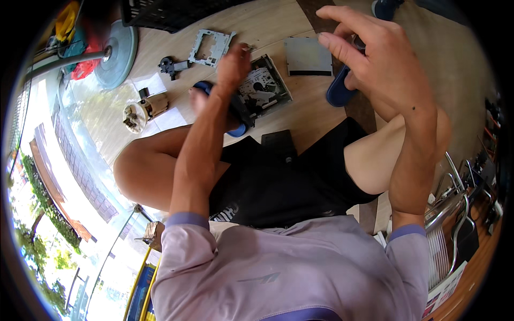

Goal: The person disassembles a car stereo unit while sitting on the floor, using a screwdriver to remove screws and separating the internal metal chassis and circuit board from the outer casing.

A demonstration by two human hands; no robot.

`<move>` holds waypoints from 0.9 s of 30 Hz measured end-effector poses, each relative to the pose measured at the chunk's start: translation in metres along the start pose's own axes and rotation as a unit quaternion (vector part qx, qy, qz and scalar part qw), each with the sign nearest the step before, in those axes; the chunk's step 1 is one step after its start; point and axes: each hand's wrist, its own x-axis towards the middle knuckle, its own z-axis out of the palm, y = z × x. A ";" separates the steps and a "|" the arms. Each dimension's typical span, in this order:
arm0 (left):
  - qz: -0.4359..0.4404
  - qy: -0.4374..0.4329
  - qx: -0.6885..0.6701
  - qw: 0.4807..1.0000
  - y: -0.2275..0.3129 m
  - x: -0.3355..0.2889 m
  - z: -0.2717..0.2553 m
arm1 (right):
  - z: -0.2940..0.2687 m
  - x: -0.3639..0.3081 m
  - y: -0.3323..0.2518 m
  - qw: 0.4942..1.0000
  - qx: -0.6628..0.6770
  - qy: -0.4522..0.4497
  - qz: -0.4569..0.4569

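My left hand (234, 67) is over the left edge of an opened flat device (263, 85) on the floor, which has a dark frame and silvery mechanism plates. Its fingers look curled together, and whatever they grip is too small to make out. Raised at the upper right, my right hand (375, 56) has thumb and forefinger spread apart, with nothing seen between them. A flat grey metal cover (309, 55) lies below and left of it on the floor. Beyond my left hand lies a pale metal bracket (210, 46) with a large square opening.
Left of the bracket are a small black motor-like part (172, 67) and a white-and-brown cylindrical part (143, 113). A black crate (160, 16) stands at the far edge. A round grey-blue base (116, 56) is at left, a metal wire rack (441, 241) at right. Blue slippers (340, 92) are on my feet.
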 end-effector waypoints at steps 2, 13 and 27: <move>0.131 -0.037 0.012 0.991 0.008 -0.030 0.003 | 0.002 0.005 -0.005 0.999 0.029 0.007 0.014; 0.022 -0.135 0.264 0.955 -0.005 -0.096 0.044 | -0.004 0.000 -0.024 1.000 0.007 -0.009 -0.014; 0.043 -0.196 0.304 0.931 -0.003 -0.063 0.046 | 0.002 -0.002 -0.011 0.992 -0.002 -0.079 0.100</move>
